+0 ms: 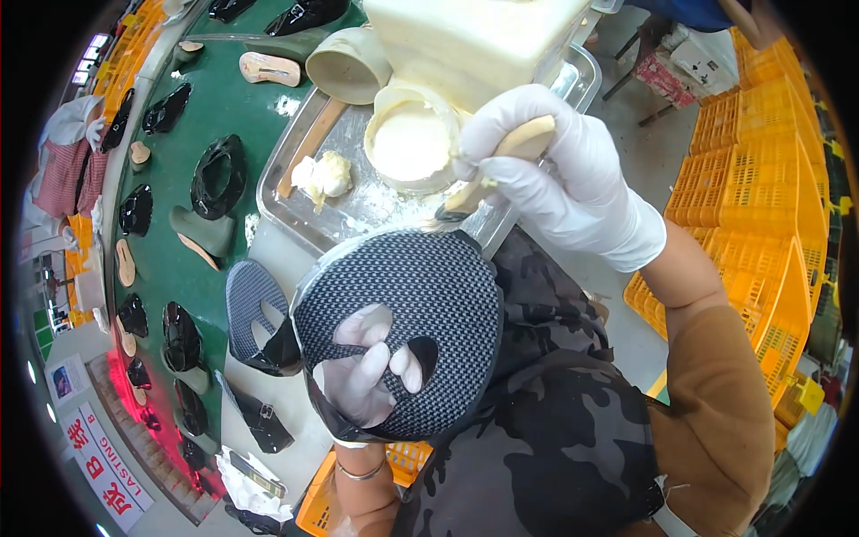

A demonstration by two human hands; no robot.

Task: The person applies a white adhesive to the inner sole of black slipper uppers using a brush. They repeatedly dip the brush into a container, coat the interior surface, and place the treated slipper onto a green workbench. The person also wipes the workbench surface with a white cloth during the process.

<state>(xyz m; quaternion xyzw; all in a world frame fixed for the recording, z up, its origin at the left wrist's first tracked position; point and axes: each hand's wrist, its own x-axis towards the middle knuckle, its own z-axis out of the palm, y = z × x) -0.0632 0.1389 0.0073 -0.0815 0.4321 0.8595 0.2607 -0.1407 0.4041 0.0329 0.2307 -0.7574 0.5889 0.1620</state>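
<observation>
My left hand, in a white glove, holds a shoe upper with a black-and-grey woven inner face turned up. Its fingers show through the cut-out openings and are closed on the piece. In my right hand, also gloved, a brush with a pale wooden handle is pinched, tilted down to the left. Its dark bristle end is at the upper's far edge; whether they touch I cannot tell. Just beyond, a round tub of creamy white paste stands in a metal tray.
A clump of whitish paste lies in the tray, near a large cream container. At left, a green conveyor belt carries black shoe uppers and shoe lasts. Another patterned upper lies beside mine. Yellow crates stand stacked at right.
</observation>
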